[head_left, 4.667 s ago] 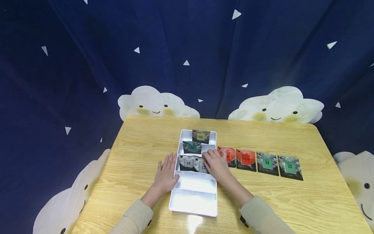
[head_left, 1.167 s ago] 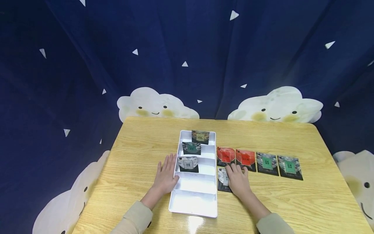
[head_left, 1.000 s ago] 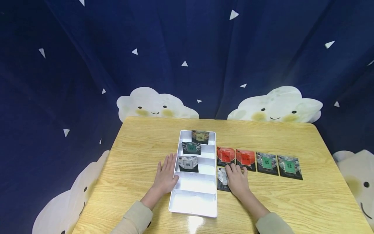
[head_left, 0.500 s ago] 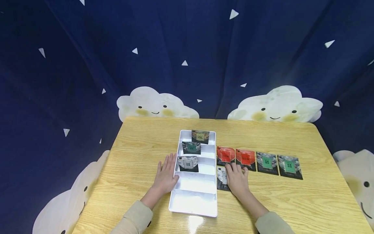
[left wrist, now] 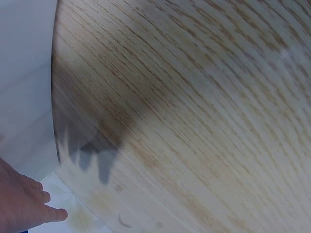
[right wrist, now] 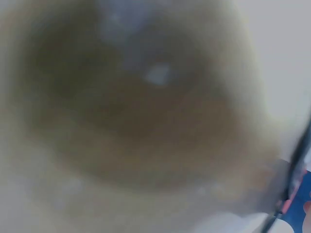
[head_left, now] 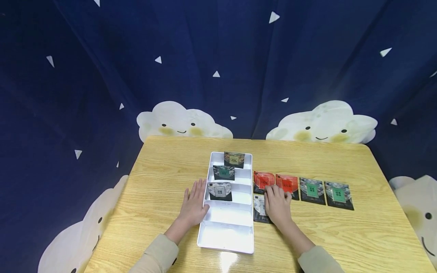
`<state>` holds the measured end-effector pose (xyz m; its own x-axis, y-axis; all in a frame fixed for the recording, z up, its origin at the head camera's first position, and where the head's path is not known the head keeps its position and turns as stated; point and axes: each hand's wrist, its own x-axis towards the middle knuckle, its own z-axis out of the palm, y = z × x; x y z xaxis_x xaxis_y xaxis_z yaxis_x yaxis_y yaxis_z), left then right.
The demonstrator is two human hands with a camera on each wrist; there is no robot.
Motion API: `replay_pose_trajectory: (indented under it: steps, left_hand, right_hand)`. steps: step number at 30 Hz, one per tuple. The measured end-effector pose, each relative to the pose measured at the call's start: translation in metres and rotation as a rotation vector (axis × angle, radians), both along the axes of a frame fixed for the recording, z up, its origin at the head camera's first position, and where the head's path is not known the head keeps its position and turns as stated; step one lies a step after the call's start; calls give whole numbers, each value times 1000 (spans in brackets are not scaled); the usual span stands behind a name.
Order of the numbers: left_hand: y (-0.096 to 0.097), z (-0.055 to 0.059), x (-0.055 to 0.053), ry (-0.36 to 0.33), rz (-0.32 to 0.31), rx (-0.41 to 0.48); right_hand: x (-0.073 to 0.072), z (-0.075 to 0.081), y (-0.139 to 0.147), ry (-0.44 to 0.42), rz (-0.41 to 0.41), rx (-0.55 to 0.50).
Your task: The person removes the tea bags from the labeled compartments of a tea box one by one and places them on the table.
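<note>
In the head view my left hand (head_left: 194, 203) lies with fingers extended against the left side of a white compartment tray (head_left: 225, 237). The right hand (head_left: 278, 204) is over the right part of a silver-and-black sachet (head_left: 259, 205) on the table. Its fingertips reach the lower edges of two red sachets, a left one (head_left: 263, 182) and a right one (head_left: 287, 183). In the tray, a matching silver sachet (head_left: 220, 191), a dark green sachet (head_left: 224, 173) and a gold-labelled sachet (head_left: 234, 159) lean in separate compartments. The right wrist view is mostly blurred.
Two green-labelled sachets, one nearer (head_left: 312, 190) and one farther right (head_left: 338, 195), lie flat in line with the red ones. The wooden table (head_left: 164, 163) ends at a dark blue curtain (head_left: 218, 57) with cloud prints.
The second silver sachet, earlier in the tray under my right hand, now lies on the table right of it. That hand has since shifted slightly up towards the red sachets. My left hand stays put.
</note>
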<state>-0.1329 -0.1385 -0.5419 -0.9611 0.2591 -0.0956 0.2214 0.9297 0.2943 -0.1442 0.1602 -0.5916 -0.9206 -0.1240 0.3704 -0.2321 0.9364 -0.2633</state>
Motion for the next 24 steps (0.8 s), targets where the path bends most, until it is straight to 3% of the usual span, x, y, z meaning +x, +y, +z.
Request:
replay_pose_trajectory:
  steps: [7,12,16,24]
  left_hand:
    - [0,-1,-1,7,4,0]
    - [-1,-1,-1,10,3,1]
    - [-1,-2,0,7,5,0]
    - [0,-3,-1,11,2,-18]
  right_hand:
    - [-14,31,-13,95,45,-97]
    - [-20,51,-33,141,131,-126]
    - [-22,59,-52,110,222,-73]
    - [-24,61,-88,30,346,39]
